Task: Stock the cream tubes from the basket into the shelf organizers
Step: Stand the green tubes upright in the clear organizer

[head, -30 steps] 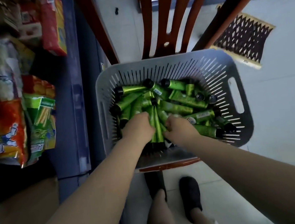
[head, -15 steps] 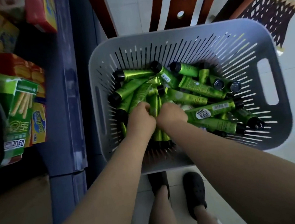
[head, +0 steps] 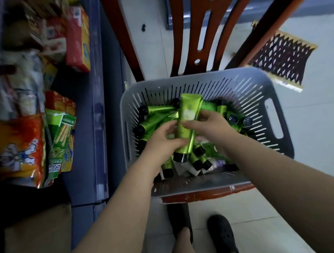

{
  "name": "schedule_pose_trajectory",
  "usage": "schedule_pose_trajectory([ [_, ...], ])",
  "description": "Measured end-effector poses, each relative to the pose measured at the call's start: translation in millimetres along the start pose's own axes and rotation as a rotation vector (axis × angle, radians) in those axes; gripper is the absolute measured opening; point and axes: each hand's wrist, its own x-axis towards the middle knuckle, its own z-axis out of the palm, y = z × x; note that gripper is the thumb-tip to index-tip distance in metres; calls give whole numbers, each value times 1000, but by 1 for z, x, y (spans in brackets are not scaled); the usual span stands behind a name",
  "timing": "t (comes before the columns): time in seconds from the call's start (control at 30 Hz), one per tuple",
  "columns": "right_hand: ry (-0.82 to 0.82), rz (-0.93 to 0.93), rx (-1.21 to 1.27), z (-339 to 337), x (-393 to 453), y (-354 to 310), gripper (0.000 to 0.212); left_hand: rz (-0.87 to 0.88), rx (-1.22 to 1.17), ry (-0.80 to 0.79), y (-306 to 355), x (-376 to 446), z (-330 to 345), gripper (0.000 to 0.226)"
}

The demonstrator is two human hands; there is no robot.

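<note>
You hold a bunch of green cream tubes [head: 185, 128] above the middle of the grey slotted basket [head: 262, 85], their black caps pointing back toward you and the flat crimped ends aimed at the basket's far wall; the topmost tube lies clearly across the others. Your left hand [head: 163, 137] curls around the bunch from the basket's left side, fingers wrapped under and thumb on top, closed on the tubes. Your right hand [head: 206, 125] meets it from the basket's right side, fingers folded over the top tube's middle, likewise closed on the bunch. Both forearms run bare and nearly straight from the near corners of the view, converging over the basket's near wall. More loose tubes [head: 156, 117] lie jumbled on the basket floor beneath your hands, mostly toward its left and far sides. The basket rests on the seat of a reddish-brown wooden chair [head: 190, 29], whose back slats rise beyond the basket's far rim. Left of the basket stands a blue shelf unit [head: 96, 105] with snack packets [head: 19, 150] on it. Below the basket's near edge your dark shoes [head: 223, 237] stand on pale floor tiles.
</note>
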Motion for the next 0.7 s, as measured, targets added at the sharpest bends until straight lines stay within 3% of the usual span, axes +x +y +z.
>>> schedule_pose_trajectory([
  [0.13, -63, -140, 160, -22, -48, -56, 32, 212, -15, 151, 57, -45, 3, 48],
  [0.37, -266, -339, 435, -58, -153, -132, 17, 449, -148, 273, 140, -155, 8, 30],
  [0.53, -345, -546, 377, -70, -233, -175, 15, 576, -316, 377, 167, -245, 16, 29],
  [0.7, -531, -747, 318, -65, -326, -229, 16, 736, -346, 525, 196, -355, 11, 37],
])
